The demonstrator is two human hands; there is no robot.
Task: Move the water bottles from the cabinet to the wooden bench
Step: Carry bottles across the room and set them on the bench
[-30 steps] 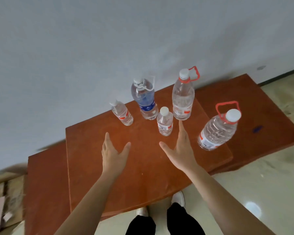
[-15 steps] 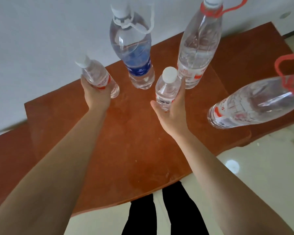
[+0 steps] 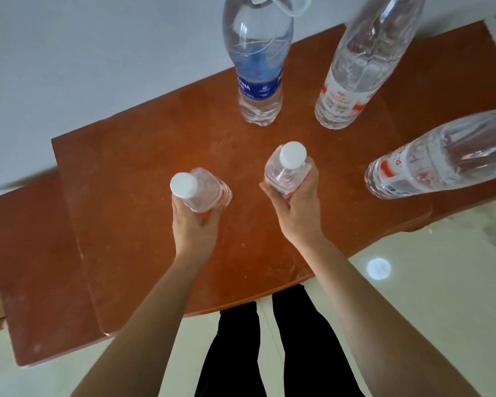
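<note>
My left hand is curled round the lower body of one small water bottle. My right hand wraps the other small bottle, thumb on the near side and fingers round the far side. Both bottles stand with their long axis roughly upright and white caps toward me. The left one leans its cap a little to my left.

They look lifted clear of the red-brown cabinet top, though I cannot see their bases to be sure. The next move turns on carrying them away upright, one in each hand.

Beyond my fingertips, well apart, stand the blue-labelled bottle and a tall red-labelled bottle — a third large bottle stands out past my right hand.

Half a second ago my hands were only closing on the small bottles, up close to the big ones — now both have come back toward me.
</note>
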